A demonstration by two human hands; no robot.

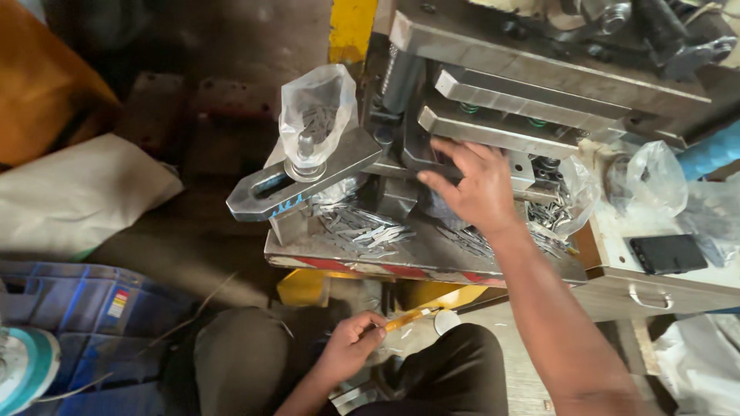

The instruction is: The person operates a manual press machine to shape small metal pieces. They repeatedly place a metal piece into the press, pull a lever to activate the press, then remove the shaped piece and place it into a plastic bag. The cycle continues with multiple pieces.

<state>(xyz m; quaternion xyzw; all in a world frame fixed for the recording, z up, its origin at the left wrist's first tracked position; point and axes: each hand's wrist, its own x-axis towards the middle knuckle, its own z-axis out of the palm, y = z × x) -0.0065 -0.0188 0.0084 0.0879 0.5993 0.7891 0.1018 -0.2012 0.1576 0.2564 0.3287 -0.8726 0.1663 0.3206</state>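
Two hands at a metal press die.
Right hand (479, 185) fingers spread on the die block (493, 139), seemingly gripping nothing; left hand (351, 343) fingers pinch a yellow-handled tool (412, 314); metal strips (362, 227) lie left of the right fingers.

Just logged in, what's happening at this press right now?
A seated person reaches the right hand into the metal press, fingers at the die opening. The left hand sits low by the knees, pinching a thin yellow stick. Small metal strips lie scattered on the press bed, and a plastic bag of them sits on the clamp.
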